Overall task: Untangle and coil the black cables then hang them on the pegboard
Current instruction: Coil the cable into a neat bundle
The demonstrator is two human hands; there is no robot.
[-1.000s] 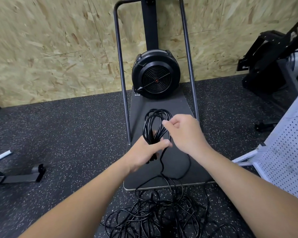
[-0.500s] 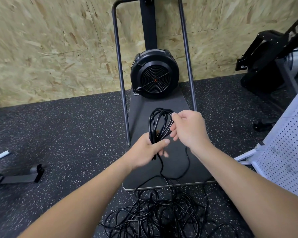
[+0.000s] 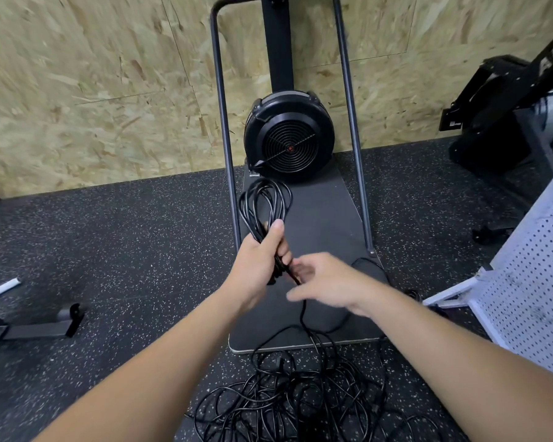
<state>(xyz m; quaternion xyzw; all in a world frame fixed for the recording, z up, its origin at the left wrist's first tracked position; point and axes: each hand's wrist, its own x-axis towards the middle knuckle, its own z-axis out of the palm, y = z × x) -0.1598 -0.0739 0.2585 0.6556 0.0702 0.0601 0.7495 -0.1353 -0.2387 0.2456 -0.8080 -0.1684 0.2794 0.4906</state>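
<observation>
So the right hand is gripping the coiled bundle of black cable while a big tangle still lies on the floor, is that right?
Not quite: the head view shows the left hand gripping the coiled bundle of black cable, not the right. The right hand is blurred beside it, near the trailing strand. The rest holds: a big tangle still lies on the floor.

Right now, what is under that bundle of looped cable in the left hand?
Below the coiled cable held by the left hand lies the machine's dark base plate. The hands hide part of it.
</observation>
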